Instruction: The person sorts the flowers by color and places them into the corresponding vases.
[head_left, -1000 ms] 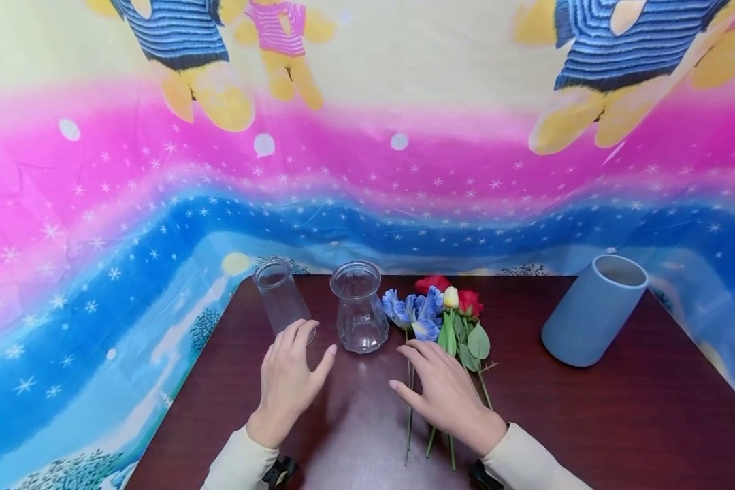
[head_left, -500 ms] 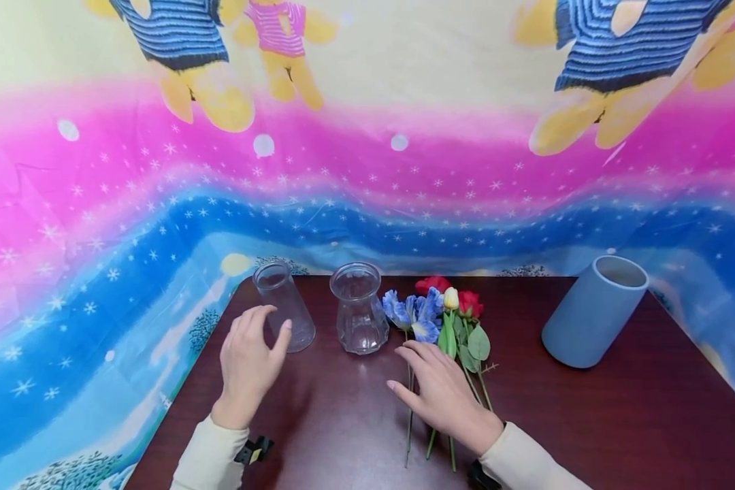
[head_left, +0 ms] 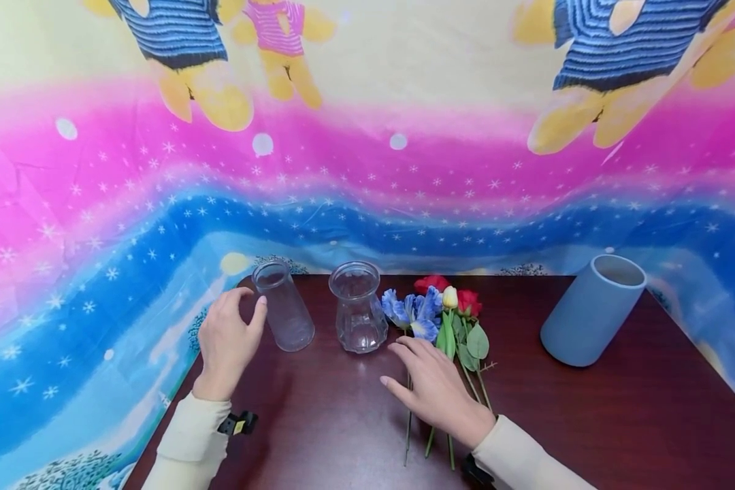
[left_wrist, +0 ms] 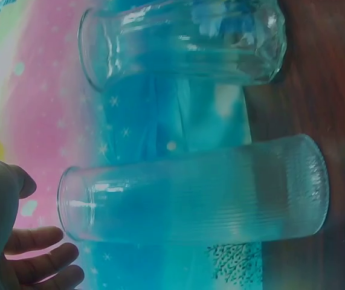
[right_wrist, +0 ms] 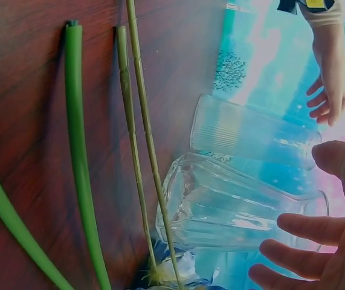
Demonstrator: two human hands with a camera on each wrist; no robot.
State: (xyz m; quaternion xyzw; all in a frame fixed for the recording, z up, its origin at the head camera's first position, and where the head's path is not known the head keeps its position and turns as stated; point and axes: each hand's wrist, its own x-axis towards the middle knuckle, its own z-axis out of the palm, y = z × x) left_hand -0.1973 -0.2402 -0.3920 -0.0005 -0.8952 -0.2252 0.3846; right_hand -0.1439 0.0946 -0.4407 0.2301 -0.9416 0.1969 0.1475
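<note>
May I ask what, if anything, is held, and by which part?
Nothing: the left grip is beside the ribbed glass vase, the right grip above flower stems.

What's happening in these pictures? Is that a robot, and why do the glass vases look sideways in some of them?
No robot here! Each grip is a person's bare hand: the left grip and the right grip.

On the dark reddish table stand a tall clear vase, a clear vase with a flared rim and a blue vase. A blue flower, red flowers and a pale yellow bud lie there too.

One camera is worn on the person's head, looking forward and down. Each wrist wears another; those pictures come out turned, so standing vases seem to lie down.

Nothing is held. The left grip is beside the tall clear vase, near its rim. The right grip is over the flower stems.
</note>
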